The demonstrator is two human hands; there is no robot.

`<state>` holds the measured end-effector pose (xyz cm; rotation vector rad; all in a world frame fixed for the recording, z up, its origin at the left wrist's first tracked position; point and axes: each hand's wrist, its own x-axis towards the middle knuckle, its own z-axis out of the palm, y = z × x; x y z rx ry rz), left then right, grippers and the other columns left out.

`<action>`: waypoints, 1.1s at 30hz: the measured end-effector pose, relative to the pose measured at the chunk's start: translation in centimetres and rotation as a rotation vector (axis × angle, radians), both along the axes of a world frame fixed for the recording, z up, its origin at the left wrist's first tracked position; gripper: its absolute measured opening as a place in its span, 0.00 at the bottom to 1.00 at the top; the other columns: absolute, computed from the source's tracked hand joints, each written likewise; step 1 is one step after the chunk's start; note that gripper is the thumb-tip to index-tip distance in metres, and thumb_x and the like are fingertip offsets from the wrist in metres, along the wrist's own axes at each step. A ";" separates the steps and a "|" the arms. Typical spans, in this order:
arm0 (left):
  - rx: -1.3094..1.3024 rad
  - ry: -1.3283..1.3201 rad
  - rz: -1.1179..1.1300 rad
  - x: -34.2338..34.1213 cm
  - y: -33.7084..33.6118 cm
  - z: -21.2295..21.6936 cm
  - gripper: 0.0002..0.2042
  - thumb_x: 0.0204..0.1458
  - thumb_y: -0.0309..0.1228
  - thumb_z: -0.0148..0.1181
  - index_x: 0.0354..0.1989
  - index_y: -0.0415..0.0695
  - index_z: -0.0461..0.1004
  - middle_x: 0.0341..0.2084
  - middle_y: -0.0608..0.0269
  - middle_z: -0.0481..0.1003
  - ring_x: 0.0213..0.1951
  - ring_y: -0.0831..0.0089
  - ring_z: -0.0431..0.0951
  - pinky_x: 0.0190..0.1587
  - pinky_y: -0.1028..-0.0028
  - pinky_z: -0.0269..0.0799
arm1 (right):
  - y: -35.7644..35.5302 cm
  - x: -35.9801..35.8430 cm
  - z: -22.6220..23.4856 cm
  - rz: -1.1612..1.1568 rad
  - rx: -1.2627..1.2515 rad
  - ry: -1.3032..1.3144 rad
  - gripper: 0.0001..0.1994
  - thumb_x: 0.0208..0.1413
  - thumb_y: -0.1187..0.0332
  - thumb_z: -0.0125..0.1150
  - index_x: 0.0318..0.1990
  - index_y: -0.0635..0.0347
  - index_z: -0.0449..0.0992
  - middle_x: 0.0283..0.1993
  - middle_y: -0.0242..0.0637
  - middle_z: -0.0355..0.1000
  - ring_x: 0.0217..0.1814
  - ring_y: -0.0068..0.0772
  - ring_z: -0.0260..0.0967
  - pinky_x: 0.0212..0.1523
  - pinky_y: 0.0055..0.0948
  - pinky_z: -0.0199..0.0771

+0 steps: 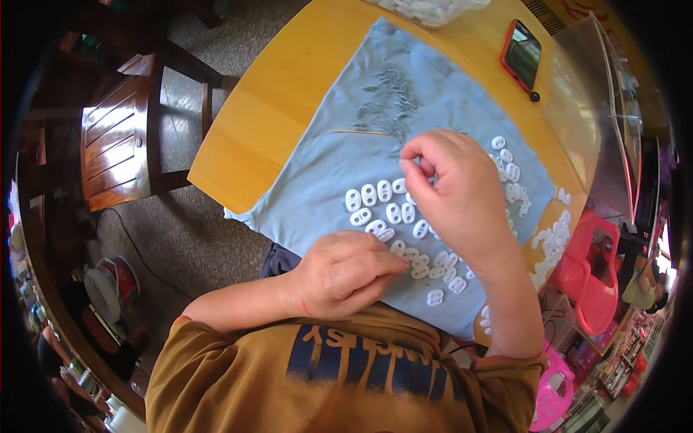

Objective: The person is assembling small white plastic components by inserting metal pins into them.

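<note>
My right hand is over the blue cloth, with thumb and forefinger pinched together just below a pile of small thin metal pieces that look like springs. Whatever it pinches is too small to make out. Lower and to the left, my left hand is curled closed, its fingertips beside the white oval plastic pieces with two holes each. The inside of that hand is hidden. Several of these pieces lie in loose rows between and below my hands, partly covered by them. A thin wooden stick lies beside the spring pile.
More white pieces lie along the right edge of the yellow table. A phone in a red case rests at the far right, and a clear bag of white parts at the far edge. A wooden chair stands left; pink plastic chairs stand right.
</note>
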<state>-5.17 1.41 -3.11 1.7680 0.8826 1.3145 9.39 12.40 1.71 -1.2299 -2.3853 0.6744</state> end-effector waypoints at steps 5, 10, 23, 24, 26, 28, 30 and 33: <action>-0.001 0.005 -0.002 -0.1 0.0 -0.1 0.12 0.39 0.18 0.60 0.35 0.37 0.73 0.23 0.58 0.71 0.24 0.62 0.73 0.25 0.69 0.69 | 0.4 -0.6 -0.7 0.029 -0.007 -0.057 0.03 0.45 0.75 0.60 0.27 0.61 0.71 0.23 0.36 0.67 0.28 0.38 0.66 0.30 0.34 0.65; -0.014 -0.002 -0.004 -0.1 -0.1 0.0 0.12 0.39 0.18 0.60 0.36 0.37 0.73 0.23 0.58 0.71 0.24 0.62 0.73 0.25 0.69 0.68 | 1.0 -0.8 -0.3 0.053 -0.069 -0.133 0.04 0.46 0.74 0.59 0.27 0.62 0.70 0.23 0.37 0.67 0.29 0.39 0.66 0.31 0.35 0.65; -0.623 -0.457 0.017 -0.9 -1.1 1.7 0.08 0.52 0.20 0.56 0.40 0.36 0.72 0.34 0.63 0.74 0.31 0.83 0.72 0.32 0.82 0.68 | -3.4 1.7 2.2 -0.155 -0.376 0.363 0.05 0.47 0.81 0.60 0.31 0.64 0.72 0.29 0.34 0.72 0.32 0.22 0.69 0.34 0.20 0.68; -0.674 -0.537 -0.002 -0.6 -0.9 2.2 0.08 0.53 0.20 0.55 0.42 0.36 0.71 0.34 0.64 0.74 0.31 0.83 0.72 0.32 0.82 0.68 | -4.2 2.3 2.1 -0.203 -0.435 0.535 0.05 0.45 0.81 0.60 0.31 0.64 0.73 0.28 0.33 0.72 0.29 0.21 0.69 0.32 0.20 0.68; -0.765 -0.624 -0.002 0.1 -0.5 3.0 0.09 0.55 0.21 0.54 0.45 0.37 0.70 0.32 0.68 0.73 0.29 0.86 0.70 0.30 0.85 0.66 | -5.7 3.2 2.3 -0.235 -0.485 0.580 0.06 0.46 0.82 0.61 0.33 0.64 0.73 0.30 0.31 0.73 0.31 0.18 0.69 0.33 0.18 0.68; -0.832 -0.592 -0.018 0.3 -0.3 3.1 0.09 0.55 0.22 0.54 0.45 0.39 0.70 0.31 0.70 0.72 0.26 0.89 0.67 0.27 0.88 0.63 | -6.9 3.8 2.8 -0.306 -0.576 0.671 0.06 0.47 0.82 0.61 0.34 0.65 0.73 0.30 0.32 0.73 0.33 0.19 0.70 0.35 0.17 0.70; -0.805 -0.591 0.004 1.2 -0.4 3.3 0.09 0.55 0.22 0.55 0.45 0.40 0.70 0.29 0.72 0.72 0.24 0.91 0.64 0.25 0.89 0.59 | -7.8 4.2 3.0 -0.342 -0.617 0.708 0.06 0.48 0.82 0.62 0.34 0.66 0.73 0.31 0.32 0.73 0.34 0.19 0.71 0.37 0.17 0.71; -0.801 -0.558 -0.026 1.8 -0.5 3.8 0.10 0.55 0.22 0.55 0.45 0.39 0.70 0.29 0.73 0.71 0.25 0.91 0.65 0.25 0.89 0.59 | -8.7 4.8 3.1 -0.333 -0.573 0.725 0.07 0.47 0.82 0.63 0.34 0.66 0.73 0.31 0.32 0.73 0.34 0.19 0.71 0.36 0.17 0.71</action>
